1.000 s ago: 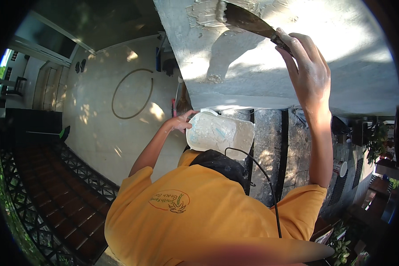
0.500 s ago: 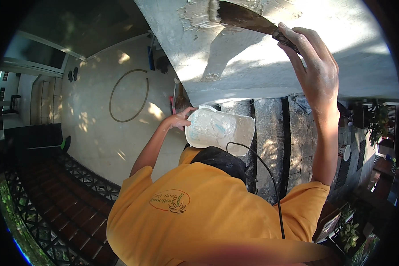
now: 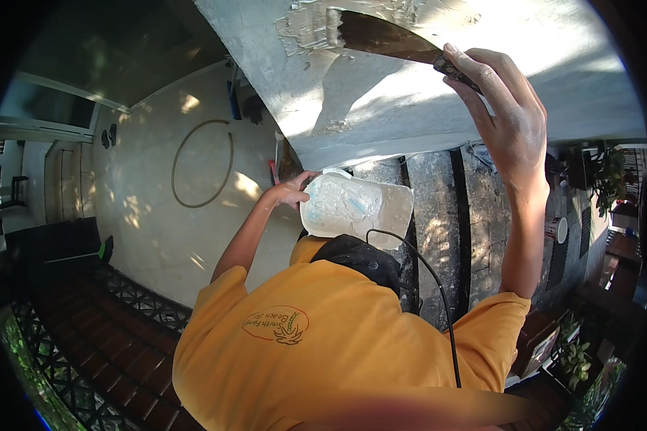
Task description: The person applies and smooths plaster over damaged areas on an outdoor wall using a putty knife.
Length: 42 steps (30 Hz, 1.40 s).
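R hand raised, fingers wrapped tight on dark handle of putty knife; blade flat, tip against grey wall, right at edge of pale wet filler patch. Palm and fingers dusted white.

L hand lower, well apart from R; clamped on rim of white plastic tub, tub tilted, open side toward me, inside smeared w/ white filler. Tub sits just under lower edge of wall, above dark cap.

I see orange shirt w/ round emblem on back; black cable runs across shoulder.

Outward: pale floor far below w/ hoop-shaped ring lying on it, dark patterned railing lower L. Dark stone steps below wall, potted plants at R rim. Sun dappled on wall and floor.
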{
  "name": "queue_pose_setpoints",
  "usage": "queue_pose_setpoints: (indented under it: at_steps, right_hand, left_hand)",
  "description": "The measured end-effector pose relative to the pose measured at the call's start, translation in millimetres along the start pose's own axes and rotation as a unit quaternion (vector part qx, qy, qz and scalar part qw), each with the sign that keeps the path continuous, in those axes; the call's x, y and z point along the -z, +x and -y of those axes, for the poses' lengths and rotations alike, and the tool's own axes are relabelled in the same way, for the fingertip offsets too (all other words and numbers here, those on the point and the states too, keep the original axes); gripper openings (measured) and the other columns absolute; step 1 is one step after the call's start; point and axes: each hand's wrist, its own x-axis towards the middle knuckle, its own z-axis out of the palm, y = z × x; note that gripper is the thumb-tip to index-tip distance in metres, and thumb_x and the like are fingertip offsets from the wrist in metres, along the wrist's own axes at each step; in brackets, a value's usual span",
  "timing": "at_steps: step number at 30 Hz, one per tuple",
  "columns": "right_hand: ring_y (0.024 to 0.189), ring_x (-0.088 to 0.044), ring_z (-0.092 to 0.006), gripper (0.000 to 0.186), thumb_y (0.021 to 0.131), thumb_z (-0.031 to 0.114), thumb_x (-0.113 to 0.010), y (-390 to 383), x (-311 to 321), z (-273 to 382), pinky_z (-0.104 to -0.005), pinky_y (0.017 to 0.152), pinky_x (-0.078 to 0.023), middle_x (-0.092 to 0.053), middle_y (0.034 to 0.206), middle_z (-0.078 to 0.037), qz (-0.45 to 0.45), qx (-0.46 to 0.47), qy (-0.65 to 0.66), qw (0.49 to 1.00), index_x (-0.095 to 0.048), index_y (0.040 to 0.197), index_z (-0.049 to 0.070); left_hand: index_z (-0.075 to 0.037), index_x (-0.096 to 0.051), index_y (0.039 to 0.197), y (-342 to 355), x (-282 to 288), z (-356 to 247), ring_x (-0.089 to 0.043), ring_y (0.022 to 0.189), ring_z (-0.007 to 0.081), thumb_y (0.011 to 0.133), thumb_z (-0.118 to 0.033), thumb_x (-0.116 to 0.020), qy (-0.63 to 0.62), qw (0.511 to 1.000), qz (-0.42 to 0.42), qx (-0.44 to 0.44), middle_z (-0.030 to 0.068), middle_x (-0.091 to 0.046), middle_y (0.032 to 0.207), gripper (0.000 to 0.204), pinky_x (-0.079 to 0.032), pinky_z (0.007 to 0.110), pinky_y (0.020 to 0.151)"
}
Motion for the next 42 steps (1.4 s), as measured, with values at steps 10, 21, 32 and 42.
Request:
queue_pose_setpoints:
  at_steps: [10,21,32,42]
  right_hand:
    - [0.088,-0.068,-0.0171,0.039,0.081,0.01,-0.076,-25,22,-24,-0.0321,0.077,-0.058,-0.069,0.103,-0.001,-0.022,-0.049,0.002,0.999,-0.071,0.119,0.019]
    - [0.093,-0.068,-0.0191,0.041,0.081,0.011,-0.075,0,-2,-10,-0.0351,0.08,-0.058,-0.069,0.107,-0.002,0.027,0.008,-0.003,1.0,-0.07,0.121,0.019]
    - [0.087,-0.067,-0.0174,0.04,0.081,0.013,-0.076,-11,4,-14,-0.0325,0.075,-0.057,-0.068,0.101,-0.001,-0.016,-0.006,0.027,0.999,-0.071,0.12,0.019]
    - [0.087,-0.067,-0.0185,0.039,0.082,0.014,-0.075,-7,5,-16,-0.0332,0.075,-0.057,-0.068,0.1,-0.001,-0.021,0.006,-0.01,1.0,-0.07,0.12,0.02]
  left_hand:
    - [-0.026,-0.023,0.154,-5,6,10,-0.062,0.105,0.0261,0.081,-0.015,-0.068,-0.013,1.0,-0.012,-0.009,0.0158,-0.06,0.123,0.087,-0.057,0.043,0.08]
    - [-0.026,-0.023,0.154,-10,-1,6,-0.061,0.108,0.024,0.08,-0.009,-0.062,-0.011,1.0,-0.005,0.0,0.0153,-0.059,0.126,0.085,-0.056,0.041,0.082]
    - [-0.025,-0.024,0.153,-11,-3,5,-0.063,0.102,0.0235,0.08,-0.011,-0.064,-0.009,1.0,-0.022,-0.004,0.0149,-0.062,0.12,0.084,-0.057,0.041,0.079]
    - [-0.024,-0.024,0.153,-13,-11,9,-0.064,0.103,0.0249,0.081,-0.012,-0.066,-0.041,0.998,-0.025,-0.028,0.0155,-0.061,0.122,0.085,-0.058,0.043,0.08]
